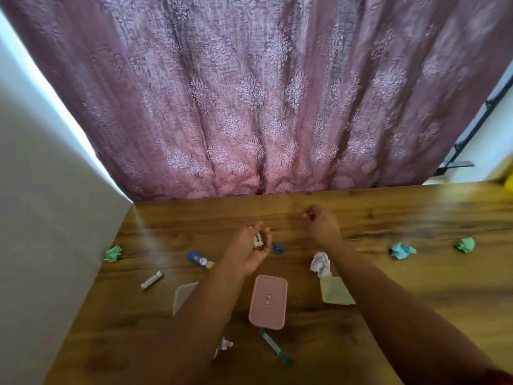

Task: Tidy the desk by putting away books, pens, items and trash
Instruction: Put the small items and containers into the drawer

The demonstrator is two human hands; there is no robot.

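The left hand [254,250] is turned palm up over the desk [416,301], fingers curled round a few small items [258,241], too blurred to name. The right hand [322,222] hovers further back with fingers loosely curled; whether it pinches anything I cannot tell. The pink box [268,301] lies just nearer the body than the left palm, long axis running away from the person, so the left hand is the closer one to drop its load there, if the box is open. A small blue thing [276,248] sits just right of the left fingers, a crumpled paper [320,263] beside the right forearm
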